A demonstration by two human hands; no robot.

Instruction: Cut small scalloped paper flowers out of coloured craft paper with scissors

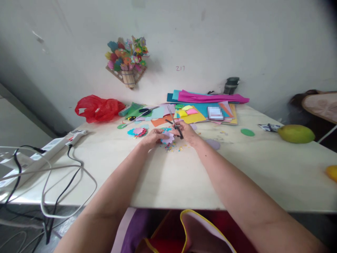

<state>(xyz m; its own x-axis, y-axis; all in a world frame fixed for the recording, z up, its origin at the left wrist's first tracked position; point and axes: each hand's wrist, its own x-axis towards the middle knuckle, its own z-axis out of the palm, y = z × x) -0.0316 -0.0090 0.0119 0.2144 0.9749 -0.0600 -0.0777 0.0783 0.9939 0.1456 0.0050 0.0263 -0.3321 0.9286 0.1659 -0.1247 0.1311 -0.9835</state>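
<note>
My left hand [153, 138] pinches a pale lilac scalloped paper flower [167, 138] low over the middle of the table. My right hand [186, 131] is closed on a pair of scissors with black handles [179, 132], close to the flower's right edge; the blades point up and away from me. Small coloured paper scraps [175, 149] lie scattered beneath both hands. Left of my left hand rests a pile of scalloped paper flowers [137, 131] in blue, pink and red. A lilac paper disc [212, 144] lies to the right of my right hand.
Coloured paper sheets [200, 116] and a second pair of scissors [147, 111] lie toward the wall. A red plastic bag [98, 109] sits back left; power strips [55, 144] with loose cables are at left. A green paper oval [247, 132] and a mango [296, 134] lie at right.
</note>
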